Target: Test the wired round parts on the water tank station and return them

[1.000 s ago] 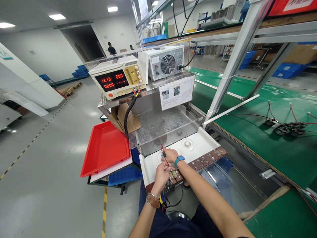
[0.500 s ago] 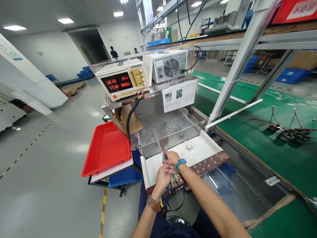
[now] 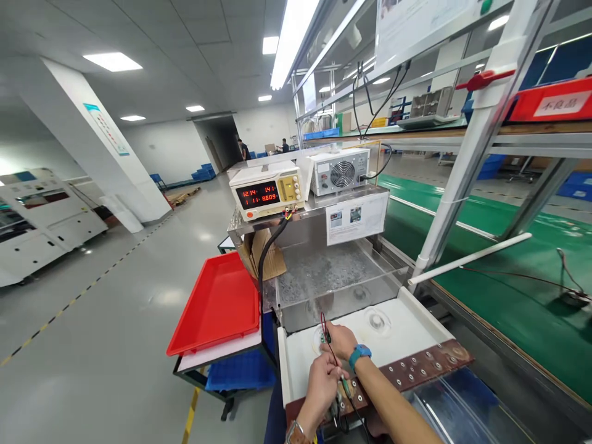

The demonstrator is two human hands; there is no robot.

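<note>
Both hands are close together over the front of a white tray [image 3: 305, 361] with a brown perforated strip [image 3: 419, 364] along its near edge. My left hand [image 3: 321, 383] pinches a thin wire [image 3: 333, 356] between thumb and fingertips. Just beyond it, my right hand [image 3: 341, 340] has closed fingers around a small dark part with a looped red wire [image 3: 322, 319]; its exact kind is too small to make out. A green-sleeved clip [image 3: 346, 387] on a black lead hangs beside my left fingers, over the brown strip.
A power supply [image 3: 266, 191] with red digits stands on a metal shelf beside a fan-backed unit [image 3: 340, 172]. A red tray [image 3: 217, 305] lies on a cart at left. A clear panel [image 3: 342, 302] rises behind the white tray. A slanted post [image 3: 457, 179] stands at right.
The head view has tilted upward, so the bench and hands sit lower in the picture. Both hands keep their closed grips over the white tray with little visible movement.
</note>
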